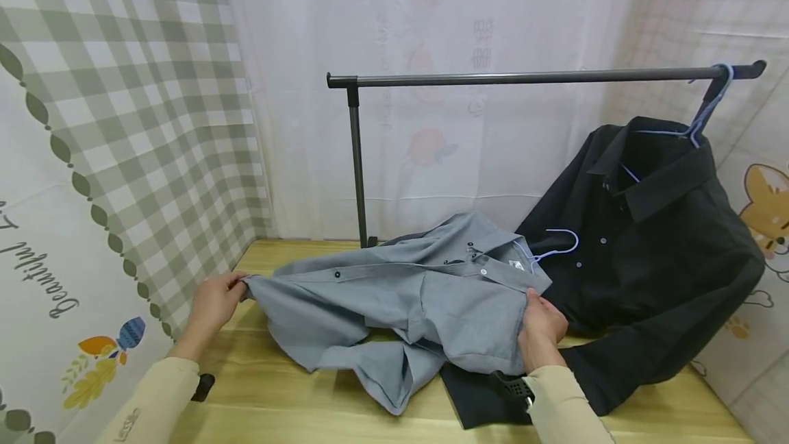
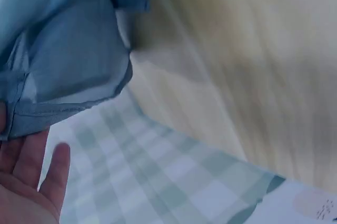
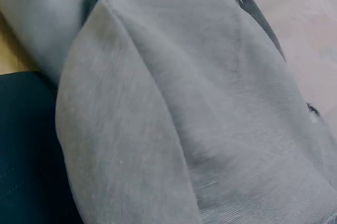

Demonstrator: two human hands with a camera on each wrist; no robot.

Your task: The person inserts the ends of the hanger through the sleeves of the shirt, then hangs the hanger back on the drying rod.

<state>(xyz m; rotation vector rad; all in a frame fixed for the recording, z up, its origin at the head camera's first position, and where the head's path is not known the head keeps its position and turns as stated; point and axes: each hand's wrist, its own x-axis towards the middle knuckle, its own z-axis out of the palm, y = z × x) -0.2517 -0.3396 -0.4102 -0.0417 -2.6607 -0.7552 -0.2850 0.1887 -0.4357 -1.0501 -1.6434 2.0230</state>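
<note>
A grey-blue button shirt (image 1: 382, 300) lies stretched sideways over the wooden table, its collar toward the right. Inside the collar sits a light blue hanger, with its hook (image 1: 577, 241) sticking out. My left hand (image 1: 214, 301) pinches the shirt's bottom hem at the far left; the left wrist view has that hem (image 2: 58, 110) above the fingers. At the shoulder, near the collar, my right hand (image 1: 542, 326) grips the cloth. Only fabric of the grey shirt (image 3: 158, 97) fills most of the right wrist view, and the right fingers are hidden there.
A black shirt (image 1: 666, 259) hangs at the right on a blue hanger (image 1: 726, 88) from the dark rail (image 1: 530, 79). Its sleeve (image 1: 616, 368) spreads onto the table (image 1: 259, 389). The rack's left post (image 1: 357, 170) stands behind the grey shirt. A checked cloth (image 1: 142, 88) covers the left side.
</note>
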